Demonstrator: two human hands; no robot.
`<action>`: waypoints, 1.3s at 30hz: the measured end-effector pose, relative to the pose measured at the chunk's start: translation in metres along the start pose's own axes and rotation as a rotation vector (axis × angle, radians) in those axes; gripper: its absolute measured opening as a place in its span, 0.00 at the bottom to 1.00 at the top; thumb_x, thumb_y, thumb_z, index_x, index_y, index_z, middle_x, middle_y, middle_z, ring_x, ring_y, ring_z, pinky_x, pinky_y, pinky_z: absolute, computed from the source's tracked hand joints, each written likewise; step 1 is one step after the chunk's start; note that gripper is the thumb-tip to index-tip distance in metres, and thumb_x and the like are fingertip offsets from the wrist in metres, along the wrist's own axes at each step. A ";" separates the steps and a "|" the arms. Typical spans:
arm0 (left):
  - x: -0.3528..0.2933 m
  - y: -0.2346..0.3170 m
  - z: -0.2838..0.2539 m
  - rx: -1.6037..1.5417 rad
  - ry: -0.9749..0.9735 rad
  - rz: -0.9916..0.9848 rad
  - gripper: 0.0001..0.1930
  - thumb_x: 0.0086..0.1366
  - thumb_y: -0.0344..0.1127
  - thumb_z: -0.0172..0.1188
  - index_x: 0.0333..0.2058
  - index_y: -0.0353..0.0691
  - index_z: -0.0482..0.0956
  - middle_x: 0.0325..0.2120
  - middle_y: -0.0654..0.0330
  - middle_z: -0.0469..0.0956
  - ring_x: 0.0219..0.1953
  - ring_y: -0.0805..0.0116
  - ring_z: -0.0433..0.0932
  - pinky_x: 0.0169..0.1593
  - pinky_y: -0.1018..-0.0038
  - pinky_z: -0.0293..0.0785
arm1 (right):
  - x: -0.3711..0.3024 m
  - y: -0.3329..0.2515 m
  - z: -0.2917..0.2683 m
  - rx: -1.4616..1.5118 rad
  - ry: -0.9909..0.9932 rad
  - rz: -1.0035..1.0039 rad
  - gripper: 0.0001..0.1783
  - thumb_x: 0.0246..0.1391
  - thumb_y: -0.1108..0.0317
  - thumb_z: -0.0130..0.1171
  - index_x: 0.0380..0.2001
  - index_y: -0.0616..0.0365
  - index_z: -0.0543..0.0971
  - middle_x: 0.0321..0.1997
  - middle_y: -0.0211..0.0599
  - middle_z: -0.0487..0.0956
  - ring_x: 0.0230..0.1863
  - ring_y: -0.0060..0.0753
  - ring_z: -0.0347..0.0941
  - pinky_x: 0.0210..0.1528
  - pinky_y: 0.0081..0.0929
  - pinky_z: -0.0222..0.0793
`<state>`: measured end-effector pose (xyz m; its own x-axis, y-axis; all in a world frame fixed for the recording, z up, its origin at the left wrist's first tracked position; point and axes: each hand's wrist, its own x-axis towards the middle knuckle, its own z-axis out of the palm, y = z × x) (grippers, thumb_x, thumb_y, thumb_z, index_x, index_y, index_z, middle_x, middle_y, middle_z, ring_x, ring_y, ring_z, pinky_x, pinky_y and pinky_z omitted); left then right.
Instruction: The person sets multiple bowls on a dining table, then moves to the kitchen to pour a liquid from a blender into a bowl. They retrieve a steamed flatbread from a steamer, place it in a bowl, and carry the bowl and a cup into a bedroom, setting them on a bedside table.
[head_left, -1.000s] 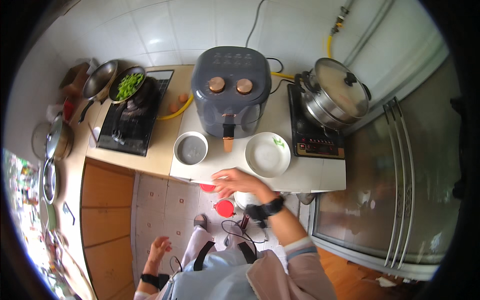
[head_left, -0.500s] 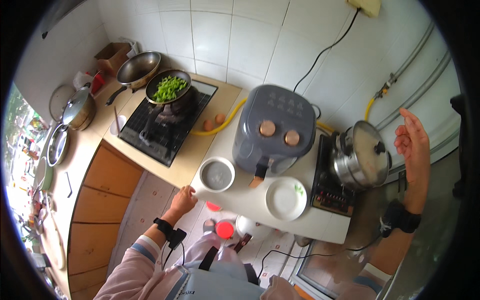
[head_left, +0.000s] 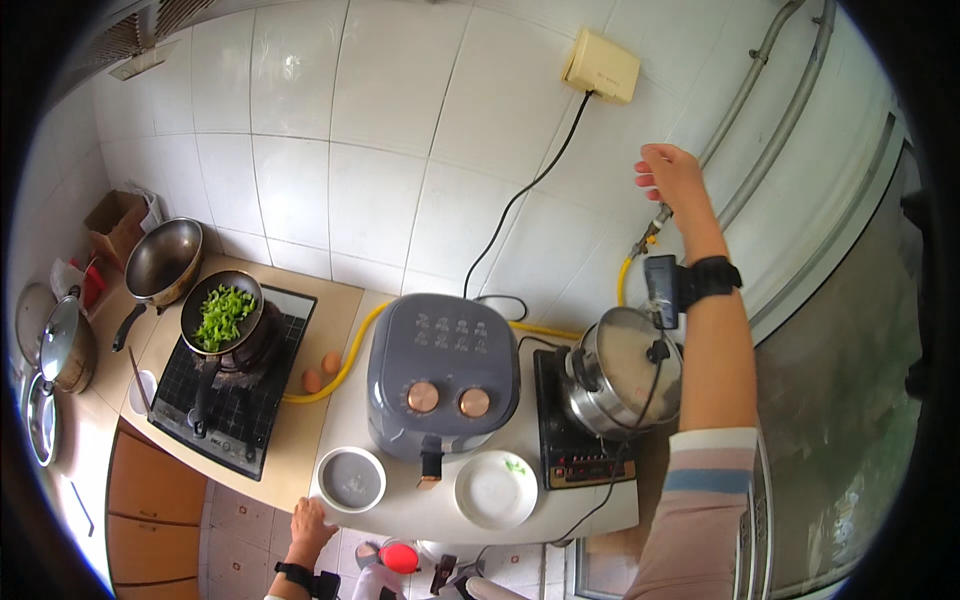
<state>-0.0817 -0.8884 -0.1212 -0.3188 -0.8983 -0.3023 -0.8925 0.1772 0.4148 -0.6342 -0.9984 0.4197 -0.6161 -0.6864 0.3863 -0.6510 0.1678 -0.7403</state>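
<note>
hands apart: right hand (head_left: 675, 188) raised by the grey pipe (head_left: 735, 103), fingers half curled, empty; left hand (head_left: 310, 530) at the counter (head_left: 590, 518) edge near the bowl (head_left: 352, 509), grip unclear from here. wrist cable (head_left: 611, 488) hangs across the steamer lid (head_left: 622, 365); an arm swing could snag its knob (head_left: 657, 352).
</note>
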 end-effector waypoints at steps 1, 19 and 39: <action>0.001 0.000 0.003 -0.012 0.004 -0.038 0.27 0.37 0.40 0.76 0.35 0.41 0.70 0.38 0.53 0.69 0.45 0.52 0.71 0.47 0.62 0.72 | 0.018 0.007 0.009 0.009 0.006 -0.031 0.17 0.59 0.58 0.53 0.45 0.56 0.77 0.35 0.29 0.79 0.32 0.20 0.75 0.32 0.22 0.70; 0.001 -0.001 0.012 -0.049 0.070 -0.064 0.28 0.33 0.39 0.78 0.31 0.42 0.68 0.36 0.53 0.68 0.44 0.52 0.70 0.47 0.63 0.70 | 0.154 -0.009 0.062 -0.236 0.243 -0.451 0.34 0.57 0.60 0.52 0.61 0.69 0.59 0.64 0.55 0.62 0.63 0.54 0.61 0.61 0.38 0.61; -0.002 0.008 0.001 -0.084 0.134 -0.041 0.27 0.34 0.39 0.77 0.29 0.45 0.66 0.34 0.55 0.68 0.40 0.53 0.71 0.42 0.62 0.71 | 0.128 0.033 0.158 -0.020 -0.017 -0.378 0.28 0.49 0.48 0.59 0.40 0.64 0.71 0.33 0.51 0.79 0.39 0.46 0.79 0.39 0.39 0.74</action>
<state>-0.0886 -0.8844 -0.1183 -0.2320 -0.9508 -0.2053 -0.8725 0.1101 0.4761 -0.6644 -1.1931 0.3578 -0.3232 -0.7143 0.6208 -0.8396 -0.0863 -0.5363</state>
